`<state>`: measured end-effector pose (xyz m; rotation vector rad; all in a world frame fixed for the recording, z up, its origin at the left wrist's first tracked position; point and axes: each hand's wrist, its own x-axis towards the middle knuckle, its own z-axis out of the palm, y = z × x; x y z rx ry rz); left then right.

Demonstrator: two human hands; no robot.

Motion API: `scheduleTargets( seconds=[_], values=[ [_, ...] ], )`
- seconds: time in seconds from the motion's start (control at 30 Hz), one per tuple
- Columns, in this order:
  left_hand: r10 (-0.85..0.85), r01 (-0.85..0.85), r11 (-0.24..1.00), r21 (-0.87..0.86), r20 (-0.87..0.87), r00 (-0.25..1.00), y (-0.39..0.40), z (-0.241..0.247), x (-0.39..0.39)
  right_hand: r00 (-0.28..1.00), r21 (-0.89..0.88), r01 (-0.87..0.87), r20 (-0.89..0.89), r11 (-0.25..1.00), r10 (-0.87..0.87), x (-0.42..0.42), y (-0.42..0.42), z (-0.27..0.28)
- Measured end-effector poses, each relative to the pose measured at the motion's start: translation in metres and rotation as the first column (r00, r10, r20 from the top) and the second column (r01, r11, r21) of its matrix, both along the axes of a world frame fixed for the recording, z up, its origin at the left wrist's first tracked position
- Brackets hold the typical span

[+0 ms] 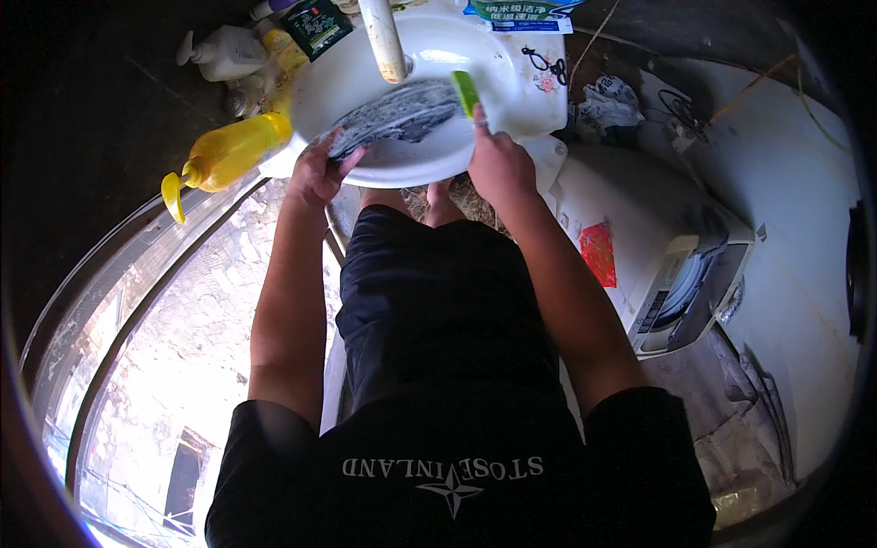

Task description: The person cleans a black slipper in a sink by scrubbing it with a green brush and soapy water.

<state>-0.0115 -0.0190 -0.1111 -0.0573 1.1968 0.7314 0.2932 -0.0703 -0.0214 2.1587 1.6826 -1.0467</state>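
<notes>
A dark, long item streaked with white suds, perhaps a shoe or cloth, lies slanted across the white washbasin. My left hand grips its near left end at the basin's rim, thumb towards the right. In my right hand is a green brush, held with the index finger stretched along it. The brush is at the item's far right end; its bristles are hidden, so contact cannot be told. Above the item hangs the pale faucet spout.
Left of the basin are a yellow pump bottle, a white pump bottle and a dark green packet. Black scissors lie on the right ledge, below a blue-green bag. A washing machine stands at right, a bright window at left.
</notes>
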Motion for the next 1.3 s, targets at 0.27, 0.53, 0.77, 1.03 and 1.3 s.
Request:
scheduleTargets(
  seconds=[0.27, 0.53, 0.77, 1.03, 1.3],
  values=[
    [-0.093, 0.095, 0.995, -0.032, 0.066, 0.993, 0.005, 0.025, 0.013, 0.991, 0.277, -0.115, -0.033, 0.954, 0.129, -0.004, -0.022, -0.004],
    [-0.164, 0.154, 0.974, 0.164, 0.047, 0.985, 0.015, 0.113, 0.073, 0.971, 0.419, -0.124, -0.135, 0.899, 0.197, -0.006, -0.019, 0.038],
    [-0.432, 0.583, 0.656, 0.48, -0.395, 0.811, 0.005, 0.115, 0.076, 0.936, 0.409, 0.087, -0.347, 0.908, 0.067, 0.004, -0.03, 0.07],
    [-0.016, 0.968, 0.079, -0.237, -0.972, -0.236, 0.014, 0.144, 0.104, 0.948, 0.57, 0.023, -0.273, 0.821, 0.163, 0.009, -0.038, 0.076],
    [-0.161, 0.983, 0.18, -0.032, -0.987, -0.002, 0.01, 0.137, 0.118, 0.971, 0.537, 0.025, -0.214, 0.843, 0.108, 0.018, -0.026, 0.077]
  ],
)
